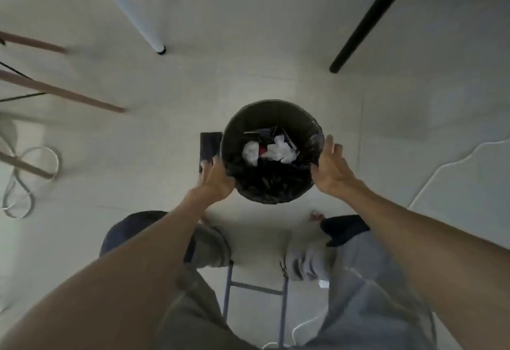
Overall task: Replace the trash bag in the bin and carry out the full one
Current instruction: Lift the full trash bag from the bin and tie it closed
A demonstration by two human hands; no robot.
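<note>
Reaching from both sides, the spread fingers [329,142] of the right hand [331,169] hover open just beside the rim; the left hand [215,180] touches the opposite edge, its grip hidden; between them stands the round black bin [271,107] on pale floor tiles [248,73], its crinkled black plastic liner [265,184] unlifted, white crumpled paper [276,151] inside; everything remains to do.
</note>
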